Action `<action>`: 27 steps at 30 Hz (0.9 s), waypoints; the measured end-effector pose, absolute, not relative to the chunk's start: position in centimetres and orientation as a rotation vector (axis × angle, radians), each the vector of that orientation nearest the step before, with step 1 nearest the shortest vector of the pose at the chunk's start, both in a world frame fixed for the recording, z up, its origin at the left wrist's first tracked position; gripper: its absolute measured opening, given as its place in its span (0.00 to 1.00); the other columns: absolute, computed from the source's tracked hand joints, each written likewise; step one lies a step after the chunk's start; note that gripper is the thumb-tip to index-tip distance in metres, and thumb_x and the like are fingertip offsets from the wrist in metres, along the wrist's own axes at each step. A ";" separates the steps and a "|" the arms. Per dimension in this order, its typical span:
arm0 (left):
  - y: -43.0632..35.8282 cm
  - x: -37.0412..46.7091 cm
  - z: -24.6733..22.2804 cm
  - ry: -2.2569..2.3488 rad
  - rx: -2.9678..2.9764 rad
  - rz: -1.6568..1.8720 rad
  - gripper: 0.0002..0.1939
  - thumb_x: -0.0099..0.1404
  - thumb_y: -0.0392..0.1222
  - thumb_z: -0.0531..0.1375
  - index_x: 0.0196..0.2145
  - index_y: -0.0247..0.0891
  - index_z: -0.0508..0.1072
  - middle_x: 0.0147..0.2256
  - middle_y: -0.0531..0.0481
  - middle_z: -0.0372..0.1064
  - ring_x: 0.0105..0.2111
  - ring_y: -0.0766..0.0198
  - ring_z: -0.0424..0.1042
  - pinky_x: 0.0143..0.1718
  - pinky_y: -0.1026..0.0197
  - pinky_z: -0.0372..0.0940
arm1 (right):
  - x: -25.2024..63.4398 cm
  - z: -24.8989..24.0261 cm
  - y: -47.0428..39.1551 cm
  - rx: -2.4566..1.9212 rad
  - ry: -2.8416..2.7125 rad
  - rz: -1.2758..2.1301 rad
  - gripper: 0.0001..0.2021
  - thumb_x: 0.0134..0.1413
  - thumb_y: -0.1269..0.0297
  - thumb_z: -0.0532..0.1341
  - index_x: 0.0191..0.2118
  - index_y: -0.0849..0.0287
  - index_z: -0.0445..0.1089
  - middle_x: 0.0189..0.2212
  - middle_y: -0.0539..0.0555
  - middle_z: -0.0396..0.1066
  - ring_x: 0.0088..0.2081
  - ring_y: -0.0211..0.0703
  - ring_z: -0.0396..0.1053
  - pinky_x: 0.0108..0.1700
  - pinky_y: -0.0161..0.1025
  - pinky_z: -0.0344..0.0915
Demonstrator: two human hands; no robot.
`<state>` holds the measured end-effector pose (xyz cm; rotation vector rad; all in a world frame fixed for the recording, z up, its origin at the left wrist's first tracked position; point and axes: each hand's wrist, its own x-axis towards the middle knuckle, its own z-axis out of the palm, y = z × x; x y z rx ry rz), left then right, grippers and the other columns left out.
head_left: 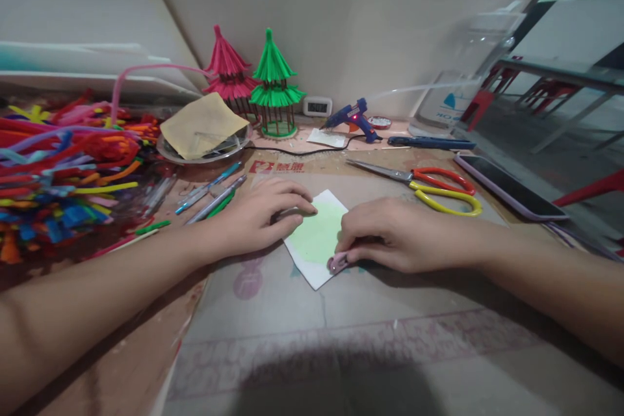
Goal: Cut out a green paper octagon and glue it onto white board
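Observation:
A white sheet of paper (316, 279) with a pale green patch over most of its face lies on flattened cardboard (312, 338), one corner toward me. My left hand (263, 214) rests at the sheet's left edge, open, with its fingertips on the paper. At the lower right edge of the sheet, my right hand (385, 234) is closed in a pinch on a small pinkish piece (338, 263), low against the paper. My fingers cover part of this piece, and I cannot make out its kind.
Scissors (419, 185), a phone (509, 185) and a cutter knife (431, 142) lie to the right. Behind are a glue gun (351, 118), a small clock (318, 106), and green (275, 88) and pink (228, 71) pagoda models. Pens (214, 198) and many pipe cleaners (63, 175) lie left.

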<state>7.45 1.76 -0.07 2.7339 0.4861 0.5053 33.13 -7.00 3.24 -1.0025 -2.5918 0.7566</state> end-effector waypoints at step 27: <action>1.0 7.4 0.4 0.627 2.818 0.651 0.14 0.75 0.42 0.52 0.53 0.44 0.74 0.57 0.43 0.70 0.57 0.51 0.68 0.57 0.46 0.61 | 33.2 1.1 -4.5 -1.172 -1.789 0.863 0.09 0.64 0.57 0.61 0.37 0.57 0.67 0.29 0.50 0.72 0.30 0.40 0.68 0.32 0.37 0.63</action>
